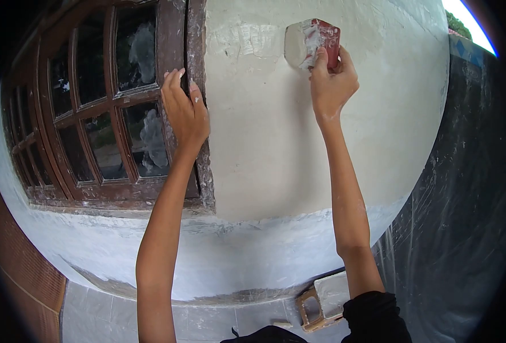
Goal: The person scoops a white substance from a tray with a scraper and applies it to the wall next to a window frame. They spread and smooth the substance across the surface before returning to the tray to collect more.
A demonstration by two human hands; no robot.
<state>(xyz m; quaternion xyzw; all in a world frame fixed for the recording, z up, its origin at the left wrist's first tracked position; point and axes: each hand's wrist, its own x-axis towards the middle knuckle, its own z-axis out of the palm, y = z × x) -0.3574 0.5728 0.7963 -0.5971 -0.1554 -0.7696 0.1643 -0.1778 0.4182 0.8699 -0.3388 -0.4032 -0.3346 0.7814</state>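
My right hand (334, 86) grips a red scraper (329, 43) by its body, thumb on the near face and fingers behind. White paste is smeared over the scraper, and its pale blade side lies at the cream wall (253, 126), high up. Left of it is a rough, uneven patch on the wall. My left hand (185, 108) rests on the brown wooden window frame (199, 68), fingers apart and holding nothing, with white paste on the fingertips.
Brown window panes (99, 143) fill the left side. A white painted band (236, 251) runs below the cream area. On the grey tiled floor stands a stool-like object (313, 308) with a pale board (333, 291). Dark sheeting (458, 188) hangs at the right.
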